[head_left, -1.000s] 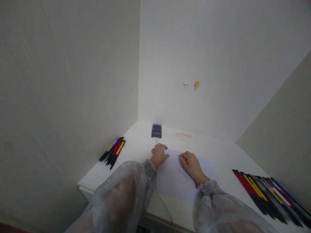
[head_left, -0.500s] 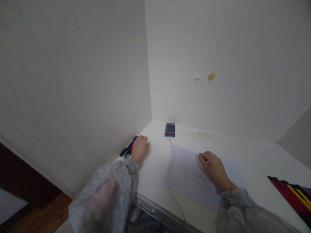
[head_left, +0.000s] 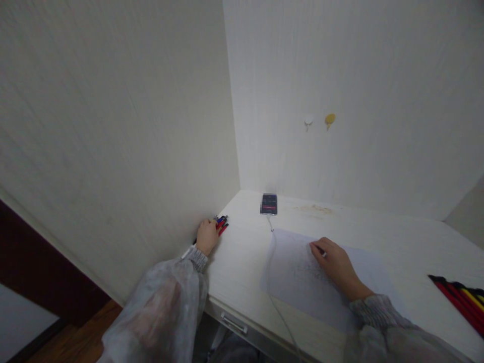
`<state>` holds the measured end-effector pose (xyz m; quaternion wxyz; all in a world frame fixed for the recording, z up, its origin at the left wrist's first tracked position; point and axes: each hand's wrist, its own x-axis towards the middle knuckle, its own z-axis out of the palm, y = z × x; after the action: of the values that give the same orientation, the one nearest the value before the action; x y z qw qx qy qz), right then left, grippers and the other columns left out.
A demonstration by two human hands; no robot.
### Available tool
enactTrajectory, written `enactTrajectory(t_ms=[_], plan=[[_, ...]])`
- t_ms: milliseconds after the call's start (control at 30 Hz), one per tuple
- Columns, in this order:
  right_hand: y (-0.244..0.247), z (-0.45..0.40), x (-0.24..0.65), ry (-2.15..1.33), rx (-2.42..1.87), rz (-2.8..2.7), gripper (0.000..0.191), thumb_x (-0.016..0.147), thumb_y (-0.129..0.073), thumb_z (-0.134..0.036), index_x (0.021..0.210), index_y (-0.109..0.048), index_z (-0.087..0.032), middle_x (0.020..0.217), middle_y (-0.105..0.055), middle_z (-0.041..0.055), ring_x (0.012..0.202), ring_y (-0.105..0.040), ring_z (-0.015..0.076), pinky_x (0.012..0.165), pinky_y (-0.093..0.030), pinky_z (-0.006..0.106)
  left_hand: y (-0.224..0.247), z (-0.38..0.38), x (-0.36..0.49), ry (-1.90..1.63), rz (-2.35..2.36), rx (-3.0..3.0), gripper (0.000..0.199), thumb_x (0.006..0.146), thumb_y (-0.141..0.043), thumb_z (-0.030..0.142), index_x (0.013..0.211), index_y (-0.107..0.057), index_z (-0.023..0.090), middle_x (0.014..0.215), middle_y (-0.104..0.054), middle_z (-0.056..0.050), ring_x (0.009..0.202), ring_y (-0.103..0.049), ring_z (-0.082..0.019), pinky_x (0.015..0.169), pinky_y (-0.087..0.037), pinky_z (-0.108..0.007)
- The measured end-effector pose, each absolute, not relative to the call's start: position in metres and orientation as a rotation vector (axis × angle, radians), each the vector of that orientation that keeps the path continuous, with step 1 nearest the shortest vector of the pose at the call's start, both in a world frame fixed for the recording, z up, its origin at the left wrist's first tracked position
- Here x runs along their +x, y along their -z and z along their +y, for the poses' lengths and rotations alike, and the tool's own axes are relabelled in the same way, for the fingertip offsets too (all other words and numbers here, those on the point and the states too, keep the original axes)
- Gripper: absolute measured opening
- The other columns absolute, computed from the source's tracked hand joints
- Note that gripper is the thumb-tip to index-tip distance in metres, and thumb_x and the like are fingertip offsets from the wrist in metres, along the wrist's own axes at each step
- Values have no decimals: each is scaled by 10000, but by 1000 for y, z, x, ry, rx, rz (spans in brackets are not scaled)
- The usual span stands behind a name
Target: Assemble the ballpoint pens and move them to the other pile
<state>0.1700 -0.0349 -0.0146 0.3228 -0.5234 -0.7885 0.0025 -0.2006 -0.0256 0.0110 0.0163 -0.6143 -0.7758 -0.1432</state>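
Observation:
My left hand (head_left: 207,236) lies at the desk's left edge, close to the side wall. Its fingers curl over a loose bunch of pens (head_left: 223,225) in red, blue and black, whose far ends stick out past the knuckles. Over a sheet of paper (head_left: 295,287) with faint grey scribbles rests my right hand (head_left: 333,259), closed in a pinch. A small dark thing with a white end (head_left: 322,253) shows between its fingers; most of it is hidden, so its kind is unclear.
A phone-like device (head_left: 268,204), blurred, stands at the back with a white cable (head_left: 278,310) running over the paper. Red, yellow and black pens (head_left: 459,302) lie in a row at the right. Two hooks (head_left: 330,119) are on the wall. A drawer handle (head_left: 234,323) shows below the desk's front.
My left hand has drawn back towards me and the wall, over the pens, so their far ends now show beyond it. My right hand stays about where it was on the paper.

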Motion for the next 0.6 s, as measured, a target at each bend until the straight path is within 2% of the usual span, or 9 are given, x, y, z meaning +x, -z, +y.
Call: enactTrajectory(t_ms=[167,300,467,600], plan=[[15,-36,169,-26,-1379,-2071,262,785,-386,-311,699,-595,-181,682,-556,42,619,-494,146,611,-366,245,-6,-16,-202,566,-2325,-1955,162,759,-485,219,871,-569,138,922,-564,-127,891,-518,-206,822,-377,-363],[16,-35,169,-34,-1390,-2070,265,786,-385,-307,695,-599,-181,685,-558,41,623,-501,146,610,-368,244,-2,-13,-202,588,-2326,-1952,110,741,-503,219,794,-573,153,887,-576,-114,875,-522,-203,822,-381,-372],[19,-33,170,-49,-1387,-2075,253,783,-393,-302,705,-601,-180,694,-558,39,635,-505,145,617,-372,241,-10,-14,-200,599,-2317,-1948,152,749,-483,249,756,-591,143,859,-584,-127,870,-519,-216,822,-370,-364],[17,-34,169,-60,-1373,-2067,257,782,-391,-299,699,-601,-177,678,-551,40,623,-503,145,603,-376,244,-30,-19,-181,720,-2309,-1983,173,773,-443,278,792,-578,173,862,-591,-85,824,-523,-187,766,-387,-314]])
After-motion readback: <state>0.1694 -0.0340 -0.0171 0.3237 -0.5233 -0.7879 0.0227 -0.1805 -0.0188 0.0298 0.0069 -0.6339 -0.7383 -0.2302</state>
